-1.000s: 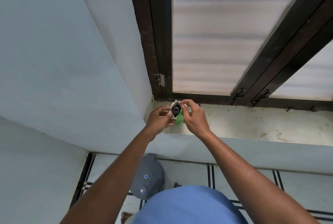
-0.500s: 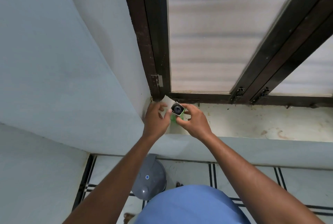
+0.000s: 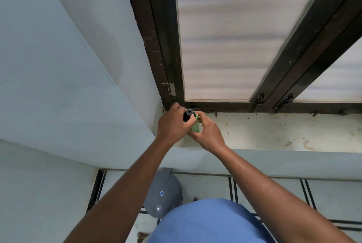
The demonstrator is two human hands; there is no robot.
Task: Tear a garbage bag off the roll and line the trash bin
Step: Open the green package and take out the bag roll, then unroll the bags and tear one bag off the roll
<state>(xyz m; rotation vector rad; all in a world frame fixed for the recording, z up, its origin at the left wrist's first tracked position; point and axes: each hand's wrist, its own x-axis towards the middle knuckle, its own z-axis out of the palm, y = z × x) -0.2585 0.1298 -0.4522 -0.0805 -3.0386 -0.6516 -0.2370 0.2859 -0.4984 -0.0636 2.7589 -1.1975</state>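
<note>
Small black roll of garbage bags (image 3: 187, 116), held up over the pale window ledge (image 3: 274, 131), right by the corner of the dark window frame (image 3: 156, 47). Round end of the roll turned up toward the camera. Left hand (image 3: 172, 125) wrapped around the roll, fingers (image 3: 179, 108) curled over its far side. Bit of green wrapper (image 3: 195, 128) just under the roll, between the two hands. Right hand (image 3: 208, 134) touching the left hand, its fingers (image 3: 201, 114) bent and pinching at the green wrapper beside the roll; hard to tell if also touching the roll. Both arms reaching out from the bottom of the view. Blue shirt (image 3: 205, 223) low in the middle. Grey trash bin (image 3: 163, 193) with its lid on, down on the tiled floor (image 3: 274, 193), under the left arm and close to the wall below the ledge. Small blue dot on the lid. Light blue wall (image 3: 58, 66) filling the left side. Frosted glass (image 3: 225, 37) in the window above the hands. Stains on the ledge toward the right.
</note>
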